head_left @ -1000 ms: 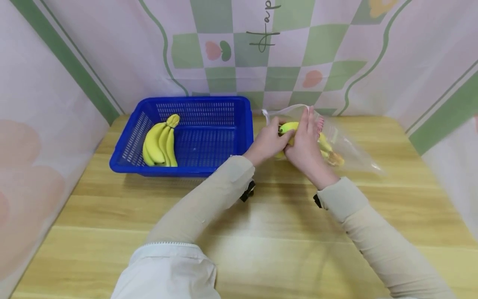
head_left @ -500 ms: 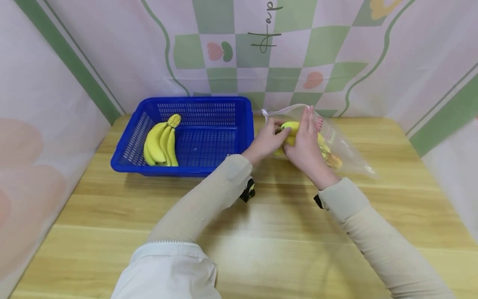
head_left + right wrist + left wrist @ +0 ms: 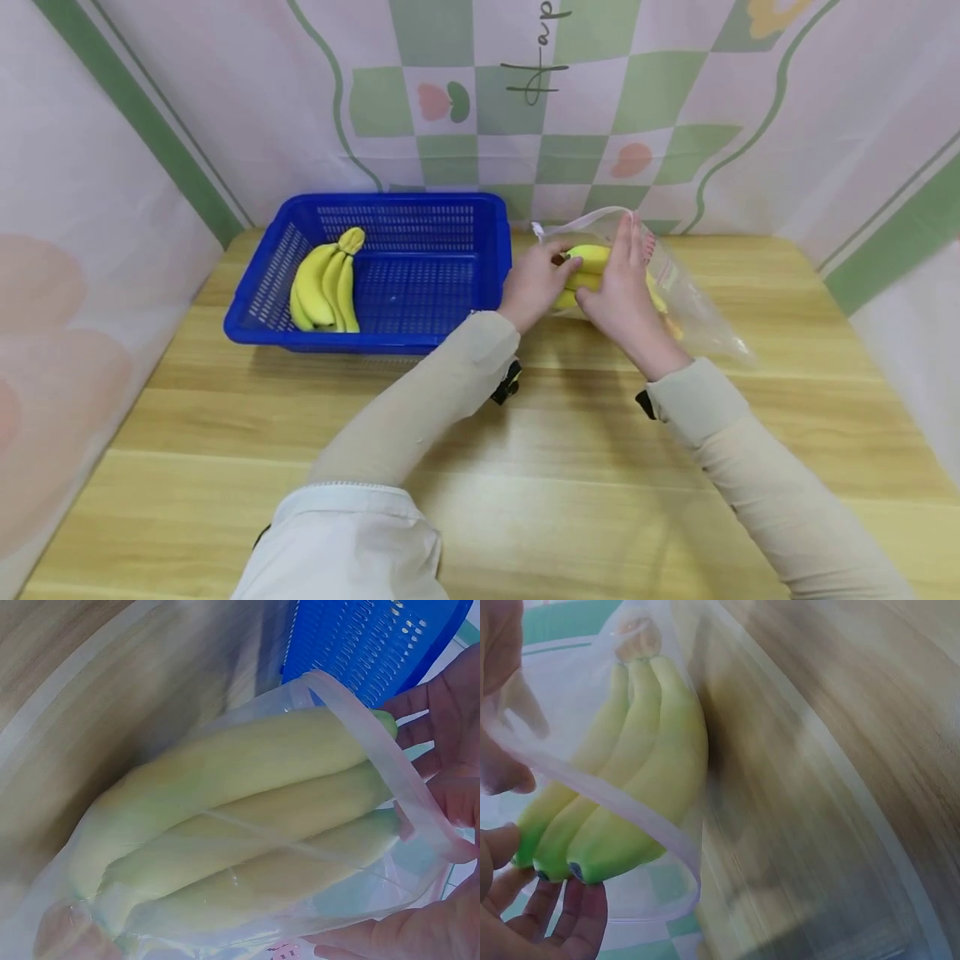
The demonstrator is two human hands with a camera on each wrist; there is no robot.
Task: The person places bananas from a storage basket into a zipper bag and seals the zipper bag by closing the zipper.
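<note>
A bunch of yellow bananas (image 3: 588,275) with greenish tips lies inside a clear zip bag (image 3: 701,304), stem end deepest. At the bag's mouth, my left hand (image 3: 532,282) holds the banana tips, its thumb on top and its fingers underneath, as the left wrist view shows. My right hand (image 3: 622,287) is at the mouth's right side, fingers straight and together against the bag's rim, thumb spread toward the bananas. In the right wrist view, the bag's pale rim (image 3: 367,742) crosses over the bananas near their tips.
A blue plastic basket (image 3: 405,340) stands left of the bag on the wooden table (image 3: 525,500). Another bunch of bananas (image 3: 322,287) lies in the basket's left part. A patterned cloth (image 3: 570,158) hangs behind the table's far edge.
The right hand has shifted slightly right along with the bag's rim, and more of the bananas shows between the hands. The left hand keeps its hold on the tips.
</note>
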